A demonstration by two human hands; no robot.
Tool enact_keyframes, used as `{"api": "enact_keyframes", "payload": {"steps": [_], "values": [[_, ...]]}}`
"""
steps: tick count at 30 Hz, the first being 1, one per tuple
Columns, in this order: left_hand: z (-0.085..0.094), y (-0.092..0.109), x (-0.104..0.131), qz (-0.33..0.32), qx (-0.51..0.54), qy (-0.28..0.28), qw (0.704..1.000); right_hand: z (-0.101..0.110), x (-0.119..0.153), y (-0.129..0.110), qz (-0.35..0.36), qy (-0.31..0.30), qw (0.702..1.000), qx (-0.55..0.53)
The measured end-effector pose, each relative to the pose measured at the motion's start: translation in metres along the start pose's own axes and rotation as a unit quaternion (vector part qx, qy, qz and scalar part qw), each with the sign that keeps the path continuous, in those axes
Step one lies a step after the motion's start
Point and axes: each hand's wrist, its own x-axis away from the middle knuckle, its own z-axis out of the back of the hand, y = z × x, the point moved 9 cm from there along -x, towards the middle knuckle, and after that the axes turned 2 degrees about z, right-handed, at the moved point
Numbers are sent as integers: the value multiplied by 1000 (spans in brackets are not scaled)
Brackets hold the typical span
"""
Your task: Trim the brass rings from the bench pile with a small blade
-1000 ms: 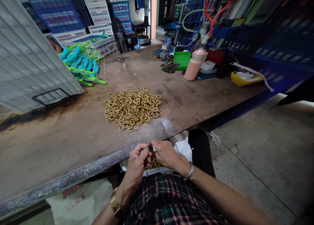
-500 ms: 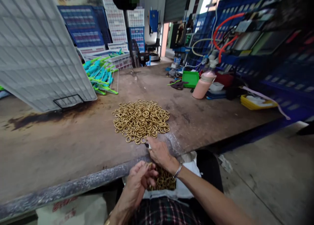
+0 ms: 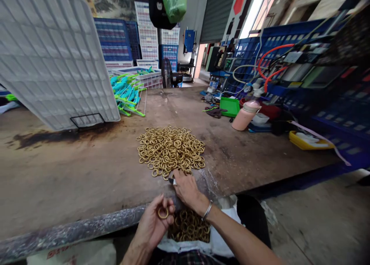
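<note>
My left hand (image 3: pixel 156 221) holds one brass-coloured ring (image 3: pixel 163 217) upright between thumb and fingers, just beyond the table's front edge. My right hand (image 3: pixel 187 188) reaches over that edge, its fingertips at the near side of a pile of rings (image 3: pixel 171 146) on the table. A small black and white tool (image 3: pixel 172 181) sticks out at its thumb side; its exact kind is unclear. Below both hands, a white bag (image 3: pixel 222 228) on the lap contains more rings (image 3: pixel 192 226), partly hidden by my right wrist.
A large grey ribbed panel (image 3: pixel 66 60) stands at left beside turquoise and green plastic pieces (image 3: pixel 127 91). At right are a pink bottle (image 3: pixel 245 115), a green tray (image 3: pixel 229 106), a yellow tray (image 3: pixel 310 140) and equipment with orange hoses (image 3: pixel 267 58). Crates (image 3: pixel 112 39) are stacked behind.
The view has tilted up slightly. My left hand has turned and moved left, so its ring now shows plainly. My right fingertips have come up against the pile's near edge.
</note>
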Motion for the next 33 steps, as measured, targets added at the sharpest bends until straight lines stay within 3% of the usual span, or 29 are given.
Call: {"api": "enact_keyframes", "payload": {"steps": [5, 10, 13, 17, 23, 26, 29, 31, 33], "values": [[2, 5, -3, -20, -45, 25, 998, -3, 5, 5, 10, 8, 1000, -12], [-4, 16, -6, -97, -162, 34, 981, 3, 6, 27, 10, 70, 986, -148], [-8, 22, -11, -136, -225, 59, 963, 11, 15, 33, 15, 101, 956, -275], [-16, 22, -20, -138, -268, 55, 952, 16, 29, 29, 24, 84, 894, -439], [-21, 22, -19, -163, -342, 53, 924, 11, 36, 24, 15, 31, 838, -544], [-30, 34, -8, -242, -413, 66, 876, 9, 35, 24, -2, 14, 838, -546], [-44, 43, 5, -324, -470, 58, 819, 12, 33, 23, 4, 24, 858, -514], [-49, 44, 8, -343, -487, 51, 802, 11, 31, 22, 5, 29, 864, -503], [-48, 42, 6, -329, -487, 46, 808, 7, 30, 23, 0, 29, 860, -510]]}}
